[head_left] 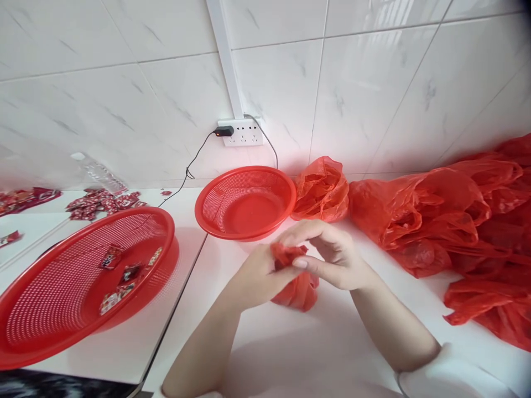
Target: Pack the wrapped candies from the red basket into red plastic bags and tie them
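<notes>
Both hands meet over the white table at centre. My left hand (259,276) and my right hand (327,254) pinch the top of a small red plastic bag (299,290), which hangs bunched below the fingers and touches the table. Its contents are hidden. Just behind the hands stands an empty small red mesh basket (245,203). A tied red plastic bag (321,189) sits to the right of that basket against the wall.
A large red mesh basket (50,309) at the left holds a few small red packets (120,282). More packets (99,202) lie at the back left. A pile of red plastic bags (464,221) fills the right. A cable (186,171) runs from a wall socket (240,132).
</notes>
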`<action>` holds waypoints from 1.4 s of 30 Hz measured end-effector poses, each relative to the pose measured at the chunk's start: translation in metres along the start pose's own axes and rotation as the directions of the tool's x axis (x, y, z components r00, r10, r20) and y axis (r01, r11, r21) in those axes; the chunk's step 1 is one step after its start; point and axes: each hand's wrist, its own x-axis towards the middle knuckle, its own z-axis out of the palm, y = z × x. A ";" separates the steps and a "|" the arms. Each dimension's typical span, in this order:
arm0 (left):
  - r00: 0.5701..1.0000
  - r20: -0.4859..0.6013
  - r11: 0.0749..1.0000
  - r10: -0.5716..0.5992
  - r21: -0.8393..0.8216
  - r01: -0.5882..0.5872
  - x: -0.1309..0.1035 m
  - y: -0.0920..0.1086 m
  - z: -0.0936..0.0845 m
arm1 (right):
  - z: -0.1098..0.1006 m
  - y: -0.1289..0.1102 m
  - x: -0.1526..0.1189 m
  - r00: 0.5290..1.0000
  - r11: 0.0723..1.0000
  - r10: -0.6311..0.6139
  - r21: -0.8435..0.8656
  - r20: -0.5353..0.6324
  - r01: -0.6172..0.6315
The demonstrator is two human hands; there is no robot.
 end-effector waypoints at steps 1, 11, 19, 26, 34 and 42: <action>0.999 -0.043 1.000 0.009 -0.028 -0.011 0.001 -0.001 0.000 | -0.003 0.000 0.001 1.000 0.997 0.009 -0.074 -0.012 -0.009; 0.994 -0.052 0.950 -0.099 -0.301 0.079 0.004 -0.014 -0.009 | -0.012 0.009 0.005 0.984 0.931 0.174 -0.319 -0.046 -0.179; 0.967 -0.148 0.826 -0.206 -0.556 0.091 0.014 -0.018 -0.024 | -0.033 0.008 0.001 0.935 0.960 0.120 -0.200 -0.333 -0.194; 0.980 0.004 0.739 -0.201 -0.655 0.155 0.019 -0.023 -0.033 | -0.034 -0.004 0.001 0.918 0.929 0.270 -0.327 0.289 -0.171; 0.872 -0.242 0.770 0.425 0.604 -0.208 0.011 -0.030 -0.027 | -0.033 0.008 0.006 0.922 0.887 0.358 -0.361 0.145 -0.288; 0.772 -0.062 0.750 0.633 0.297 -0.591 0.019 -0.038 -0.023 | -0.021 0.027 0.006 0.881 0.868 0.463 -0.155 -0.093 -0.472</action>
